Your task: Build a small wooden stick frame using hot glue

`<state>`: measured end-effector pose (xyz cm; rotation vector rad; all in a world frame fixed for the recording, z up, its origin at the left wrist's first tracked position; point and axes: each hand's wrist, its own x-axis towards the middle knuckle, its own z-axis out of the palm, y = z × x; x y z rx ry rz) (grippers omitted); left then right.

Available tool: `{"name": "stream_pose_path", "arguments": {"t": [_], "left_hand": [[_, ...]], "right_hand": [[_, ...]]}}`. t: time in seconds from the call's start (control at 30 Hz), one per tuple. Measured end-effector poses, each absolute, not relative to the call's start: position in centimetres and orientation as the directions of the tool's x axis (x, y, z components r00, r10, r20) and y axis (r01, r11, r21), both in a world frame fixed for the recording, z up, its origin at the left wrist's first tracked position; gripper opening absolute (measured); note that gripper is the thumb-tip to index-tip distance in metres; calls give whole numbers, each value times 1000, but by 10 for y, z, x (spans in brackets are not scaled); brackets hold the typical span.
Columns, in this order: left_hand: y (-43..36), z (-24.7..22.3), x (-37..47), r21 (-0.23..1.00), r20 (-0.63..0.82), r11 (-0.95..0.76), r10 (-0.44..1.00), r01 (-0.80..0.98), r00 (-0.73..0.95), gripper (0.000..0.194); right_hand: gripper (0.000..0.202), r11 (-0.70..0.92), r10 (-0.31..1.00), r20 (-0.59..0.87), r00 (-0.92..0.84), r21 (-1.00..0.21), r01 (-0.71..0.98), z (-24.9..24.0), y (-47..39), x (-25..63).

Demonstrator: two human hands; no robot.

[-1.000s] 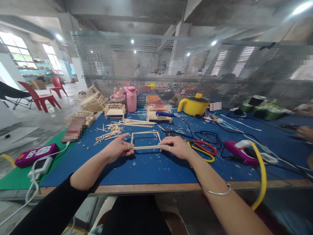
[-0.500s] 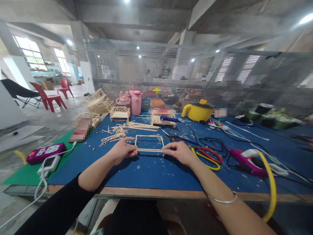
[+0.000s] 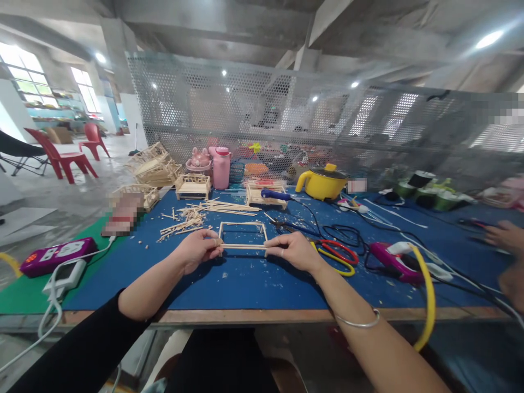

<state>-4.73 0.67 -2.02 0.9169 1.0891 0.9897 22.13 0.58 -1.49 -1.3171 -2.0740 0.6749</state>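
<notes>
Between my two hands is a small rectangular frame of thin wooden sticks [image 3: 243, 246], standing on the blue mat [image 3: 241, 289]. My left hand [image 3: 200, 250] pinches its near left corner, and my right hand [image 3: 292, 251] pinches the near right corner. Loose wooden sticks [image 3: 229, 207] and short cut pieces lie in a pile just beyond my left hand. Past the frame, a blue glue gun [image 3: 275, 195] rests on a finished little wooden stick piece [image 3: 256, 195]. Pliers with red and yellow handles [image 3: 338, 252] lie right of my right hand.
Other small wooden pieces [image 3: 193, 186], a pink flask [image 3: 221, 168] and a yellow pot [image 3: 325, 183] line the back, before a perforated metal screen. Purple power strips [image 3: 57, 256] and cables lie at both sides. Another person's hand [image 3: 505, 237] shows at the far right.
The view has turned slightly right, so everything sits further left in the picture. Another person's hand has come into view at the right edge. Both my hands keep their hold on the frame.
</notes>
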Motion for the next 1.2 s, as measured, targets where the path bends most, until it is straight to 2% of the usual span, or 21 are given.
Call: {"name": "stream_pose_path", "arguments": {"t": [0.33,0.47,0.63,0.73,0.83,0.9,0.97,1.03,1.2], "left_hand": [[2,-23,-46,966,-222,236,966,-102,131,23],[0,-26,-44,993,-121,121,986,11,111,21],[-6,-30,-47,978,61,-80,993,191,101,9],[-18,-28,-51,845,195,-199,979,496,61,9],[-33,-27,-43,645,370,-211,927,734,-59,23],[-38,-29,-28,561,525,-353,851,749,8,36],[-38,-33,-10,534,548,-570,796,625,257,39],[-31,-36,6,520,526,-617,776,591,348,37],[-20,-36,19,296,474,-637,745,712,469,38]], "right_hand": [[21,369,925,203,-320,-676,638,-15,7,219],[18,386,919,217,-329,-670,634,-15,6,218],[19,397,914,224,-338,-661,636,-14,4,217],[18,407,910,232,-342,-653,638,-12,3,216],[18,417,905,234,-354,-650,635,-11,2,216],[18,423,901,231,-368,-653,628,-11,3,216],[19,429,897,230,-377,-658,619,-12,4,217],[20,431,896,232,-379,-663,612,-13,4,217],[20,416,899,220,-379,-700,580,-16,6,217]]}}
